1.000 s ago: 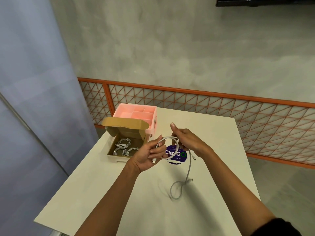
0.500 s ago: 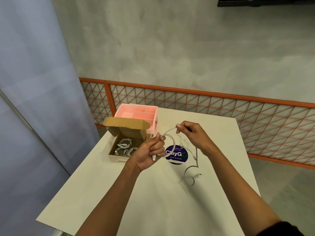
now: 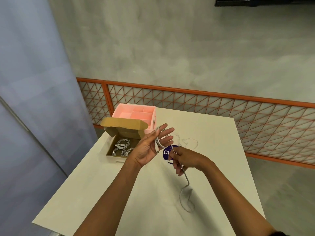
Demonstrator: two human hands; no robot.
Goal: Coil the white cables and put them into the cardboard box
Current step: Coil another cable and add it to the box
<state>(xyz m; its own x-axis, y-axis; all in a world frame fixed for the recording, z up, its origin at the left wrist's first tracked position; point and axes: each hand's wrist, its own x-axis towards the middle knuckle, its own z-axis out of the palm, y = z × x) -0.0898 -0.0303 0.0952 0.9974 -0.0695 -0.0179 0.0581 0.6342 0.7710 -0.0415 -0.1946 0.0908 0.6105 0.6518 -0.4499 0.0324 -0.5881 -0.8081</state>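
A white cable (image 3: 158, 141) is looped over my left hand (image 3: 150, 147), whose palm faces up with fingers spread; the thumb pins the loops. My right hand (image 3: 185, 159) pinches the same cable lower down. Its free tail (image 3: 185, 193) hangs to the table and curls there, blurred by motion. The open cardboard box (image 3: 111, 155) stands at the table's left edge, just left of my left hand. Several coiled white cables (image 3: 121, 145) lie inside it.
A pink divided organiser (image 3: 134, 114) stands behind the box. A purple round sticker (image 3: 166, 152) lies on the white table (image 3: 119, 193) under my hands. Beyond the table run an orange lattice rail (image 3: 221, 106) and a grey wall.
My left hand has opened its fingers with cable loops around it. My right hand has dropped from above the loop to nearer me, and the tail has swung to the right.
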